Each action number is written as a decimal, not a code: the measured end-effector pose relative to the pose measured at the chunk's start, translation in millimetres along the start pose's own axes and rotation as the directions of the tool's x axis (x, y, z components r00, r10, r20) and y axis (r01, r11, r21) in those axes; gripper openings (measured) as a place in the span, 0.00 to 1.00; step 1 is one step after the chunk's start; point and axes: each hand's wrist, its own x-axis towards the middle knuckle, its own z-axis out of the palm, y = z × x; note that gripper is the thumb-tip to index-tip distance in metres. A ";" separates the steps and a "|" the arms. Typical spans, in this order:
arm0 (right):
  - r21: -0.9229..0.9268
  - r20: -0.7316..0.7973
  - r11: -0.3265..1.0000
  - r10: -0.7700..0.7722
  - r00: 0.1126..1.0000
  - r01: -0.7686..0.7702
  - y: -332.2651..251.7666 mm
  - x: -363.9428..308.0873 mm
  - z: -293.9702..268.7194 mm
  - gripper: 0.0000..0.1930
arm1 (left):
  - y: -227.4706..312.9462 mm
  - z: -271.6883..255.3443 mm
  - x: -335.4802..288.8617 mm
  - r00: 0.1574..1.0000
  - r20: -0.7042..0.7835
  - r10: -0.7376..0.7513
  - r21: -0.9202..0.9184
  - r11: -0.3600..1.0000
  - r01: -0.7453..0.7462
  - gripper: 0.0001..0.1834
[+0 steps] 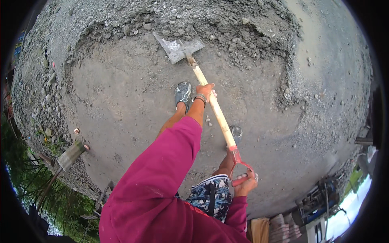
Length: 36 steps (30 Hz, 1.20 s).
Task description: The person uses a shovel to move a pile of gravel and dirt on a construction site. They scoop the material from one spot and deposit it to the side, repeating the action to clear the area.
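Note:
A shovel (221,117) with a pale wooden shaft slants across the middle of the view. Around the shaft, partway down toward the blade, my left hand (206,92) is closed. My right hand (246,184) grips the red D-shaped handle (236,156) at the near end. The flat grey metal blade (176,48) has its far edge against the broken edge of a grey gravel heap (243,38). A whitish patch shows on the blade's left part, and no large load is visible on it.
My feet in dark shoes (183,92) stand on a scraped, hard grey floor (121,97) below the heap. A wooden block (71,156) lies at left near plants. Sacks (279,229) and a dark machine (320,200) are at lower right. Muddy water (314,36) spreads at upper right.

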 end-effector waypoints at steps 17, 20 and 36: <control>0.056 0.710 0.555 -0.607 0.357 0.830 -191.0 21.3 -75.0 0.11 | -46.0 -101.7 -190.7 0.936 0.178 0.304 -0.793 0.607 -0.046 0.08; 0.142 0.821 0.358 -0.564 0.092 0.923 -211.5 -26.7 -99.0 0.11 | -93.6 -168.0 -269.1 0.925 0.018 0.381 -0.875 0.453 -0.170 0.09; 0.727 0.591 0.138 0.372 -0.716 0.672 -152.0 -307.9 -206.3 0.13 | -492.8 -336.4 -465.9 0.885 -0.439 -0.155 -0.791 -0.401 -0.462 0.12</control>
